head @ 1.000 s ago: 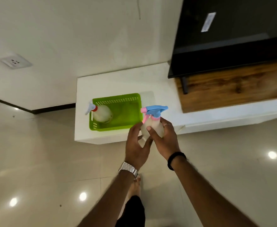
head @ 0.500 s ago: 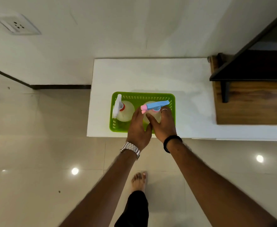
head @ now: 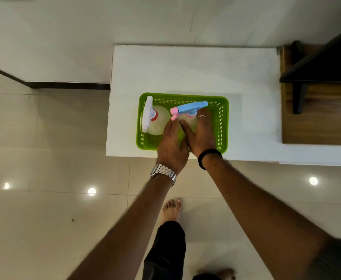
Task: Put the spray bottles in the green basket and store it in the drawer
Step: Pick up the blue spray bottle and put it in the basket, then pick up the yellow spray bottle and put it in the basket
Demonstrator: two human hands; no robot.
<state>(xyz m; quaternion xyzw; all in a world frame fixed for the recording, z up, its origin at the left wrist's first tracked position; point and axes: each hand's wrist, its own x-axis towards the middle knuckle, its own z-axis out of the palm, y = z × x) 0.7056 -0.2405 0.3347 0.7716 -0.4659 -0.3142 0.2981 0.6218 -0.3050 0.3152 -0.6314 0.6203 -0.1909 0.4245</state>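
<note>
A green basket (head: 223,126) stands near the front edge of a white cabinet top (head: 185,69). Inside it on the left stands a clear spray bottle with a white nozzle (head: 148,113). A second clear bottle with a blue and pink nozzle (head: 189,107) stands in the basket's middle. My left hand (head: 171,145) and my right hand (head: 201,131) both wrap around this second bottle's body from the near side. The bottle's lower part is hidden by my hands.
A wooden surface (head: 319,118) with a dark stand and screen (head: 317,71) on it adjoins the cabinet top on the right. A wall runs behind. Glossy floor tiles (head: 54,178) lie on the left and in front, with my feet below.
The blue-nozzled bottle went from in front of the cabinet into the green basket, carried by both hands. The view shifted to look straight down on the basket.
</note>
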